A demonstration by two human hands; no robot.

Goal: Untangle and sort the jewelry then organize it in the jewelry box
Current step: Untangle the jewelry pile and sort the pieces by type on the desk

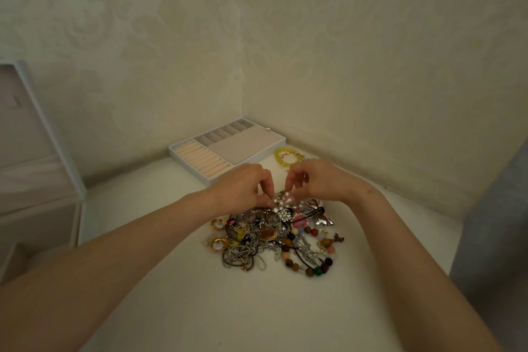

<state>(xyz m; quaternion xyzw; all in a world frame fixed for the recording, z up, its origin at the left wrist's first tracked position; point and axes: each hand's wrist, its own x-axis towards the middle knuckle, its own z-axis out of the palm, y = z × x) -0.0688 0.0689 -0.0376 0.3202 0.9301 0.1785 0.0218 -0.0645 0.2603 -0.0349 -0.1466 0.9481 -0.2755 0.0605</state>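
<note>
Where the two hands meet above the far edge of the pile, both pinch one pearly, glittering piece: left hand with fingertips curled on its left side, right hand on its right. Pile is tangled chains, beads and gold earrings, lying mid-table. Yellow bracelet lies apart, just behind the right hand. Box sits open behind the left hand, against the wall.

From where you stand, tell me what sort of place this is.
Probably a corner of a room at home, perhaps a bedroom: patterned wallpaper on both walls, a white drawer unit at the left, and a jewelry box and a tangled jewelry heap on the pale tabletop.
</note>
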